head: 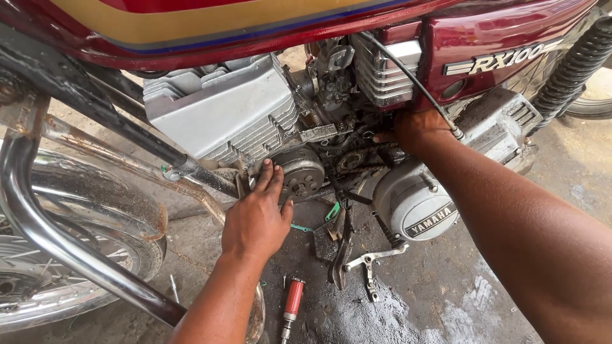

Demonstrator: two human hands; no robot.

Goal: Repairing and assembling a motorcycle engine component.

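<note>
Nearest, on the wet concrete floor [446, 306]: a red-handled screwdriver [292, 304] is lying below the left forearm, untouched. Just beyond it a folded silver kickstart lever [371, 262] and a black gear-shift lever [341, 251] are hanging low under the engine.

Left hand [256, 220] is pressing flat against the round grey flywheel [299, 173], fingers straight and close together, thumb splayed toward the rotor's lower edge; it is gripping nothing, only touching.

To the right, a round silver clutch cover [413, 205] is sitting beneath the right forearm.

Right hand [415, 130] is reaching deeper, into the greasy recess by the drive sprocket [349, 161]. Fingers are curled inward and mostly hidden; cannot tell whether they are holding anything. A black cable [408, 73] is running across just above the knuckles.

Farther back: finned grey cylinder [220, 114], then the maroon tank [255, 25] overhead.
</note>
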